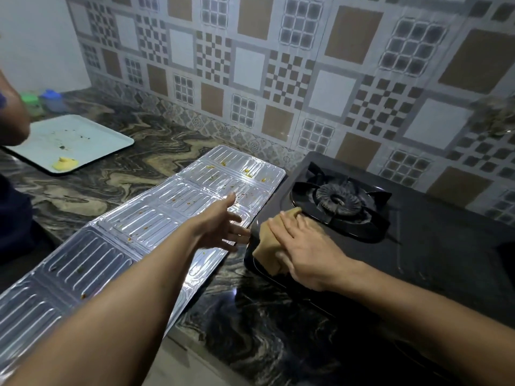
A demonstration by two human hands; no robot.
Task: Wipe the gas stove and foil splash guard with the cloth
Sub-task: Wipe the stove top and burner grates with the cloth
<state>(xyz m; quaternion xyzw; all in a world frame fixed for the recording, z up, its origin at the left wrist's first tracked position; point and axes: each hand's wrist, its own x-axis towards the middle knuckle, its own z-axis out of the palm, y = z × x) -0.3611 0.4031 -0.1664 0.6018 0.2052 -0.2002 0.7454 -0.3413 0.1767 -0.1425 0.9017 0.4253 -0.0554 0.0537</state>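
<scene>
A black gas stove [423,246] stands on the counter at right, its burner [338,201] near the left end. My right hand [303,246] presses a folded tan cloth [269,246] flat on the stove's front left corner, fingers straight. A long silver foil splash guard [133,229] lies flat on the counter left of the stove, dotted with food specks. My left hand [223,227] hovers open over the guard's right end, fingers spread, close to the stove's edge.
A pale tray [92,135] with crumbs and a yellow lump [65,163] sits at the far left on the marbled counter [264,330]. Green and blue lidded containers [44,100] stand behind it. Another person's arm [11,118] shows at the left edge. A patterned tile wall is behind.
</scene>
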